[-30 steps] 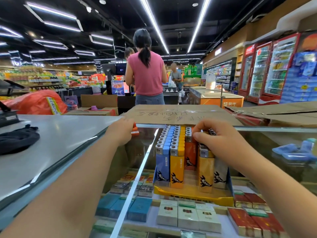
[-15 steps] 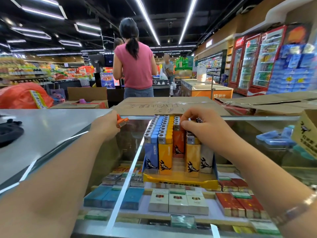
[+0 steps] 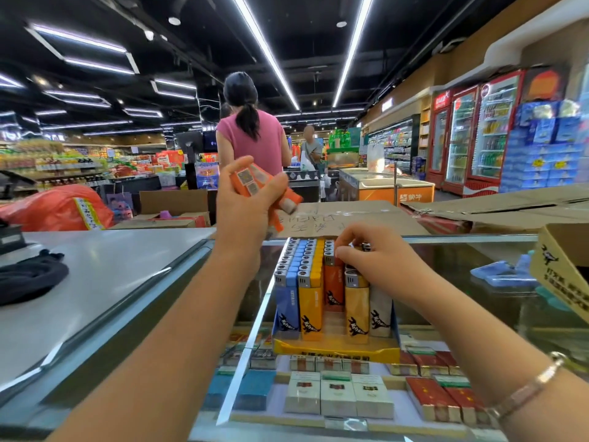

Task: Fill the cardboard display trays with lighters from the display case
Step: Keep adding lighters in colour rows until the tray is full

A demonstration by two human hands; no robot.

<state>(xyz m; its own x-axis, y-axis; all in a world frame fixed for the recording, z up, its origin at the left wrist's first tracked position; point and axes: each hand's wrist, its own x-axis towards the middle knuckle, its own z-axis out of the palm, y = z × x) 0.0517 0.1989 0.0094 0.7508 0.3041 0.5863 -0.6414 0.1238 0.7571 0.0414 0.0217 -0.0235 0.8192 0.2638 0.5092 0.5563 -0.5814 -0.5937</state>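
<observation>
The lighters (image 3: 331, 282) in the tray read "Kefas"; other print is illegible.

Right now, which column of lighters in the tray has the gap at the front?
The orange column, third from the left in the display tray: its front lighter stands further back than the blue and yellow front ones.

Supermarket interior w/ a black ceiling (image 3: 95, 14) lit by long white light strips (image 3: 264, 49). Red-framed drinks fridges (image 3: 478, 129) stood along the right wall. Stocked shelves (image 3: 57, 161) filled the left. A grey countertop (image 3: 105, 282) sat nearby; an orange chest freezer (image 3: 392, 186) further back.
</observation>
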